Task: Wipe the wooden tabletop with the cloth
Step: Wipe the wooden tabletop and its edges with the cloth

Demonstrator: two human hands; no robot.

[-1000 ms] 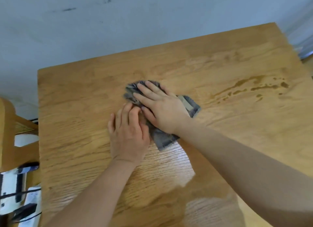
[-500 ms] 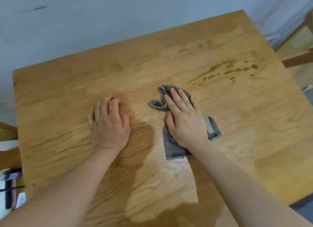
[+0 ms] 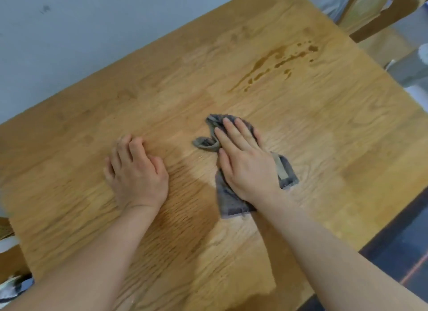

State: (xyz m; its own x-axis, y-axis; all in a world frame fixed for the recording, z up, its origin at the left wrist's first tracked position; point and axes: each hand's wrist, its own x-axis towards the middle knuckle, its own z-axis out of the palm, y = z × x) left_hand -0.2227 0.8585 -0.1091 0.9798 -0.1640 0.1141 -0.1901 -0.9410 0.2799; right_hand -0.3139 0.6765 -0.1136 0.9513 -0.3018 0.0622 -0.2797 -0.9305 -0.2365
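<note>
Pale wall point(image 3: 97, 32) runs behind a wooden tabletop point(image 3: 324, 130) that fills nearly the whole view, its grain running in long bands and its far right corner meeting a wooden chair frame point(image 3: 379, 11). Dark flooring point(image 3: 393, 245) shows past the tabletop's near right edge.

Both bare forearms reach in from the near edge. The left hand point(image 3: 136, 171) lies palm down on the bare wood, its fingers point(image 3: 135, 146) curled under at the tips and holding nothing, well apart from the cloth. The right hand point(image 3: 245, 164) presses flat on the grey cloth point(image 3: 228, 201), its fingers point(image 3: 234, 134) stretched out straight and close together, spread on top of the fabric rather than closed round it.

That cloth lies crumpled beneath the right palm. One bunched end sticks out just beyond and to the left of the right fingertips, a loose flap trails back beside the wrist, and a corner with a tan label strip point(image 3: 280, 167) shows on the little-finger side.

Farther out, ahead and to the right of the right fingers and well apart from them, a streak of brownish liquid point(image 3: 275, 63) with scattered droplets sits on the wood, untouched by the cloth. A shadow darkens the wood between the two wrists.
</note>
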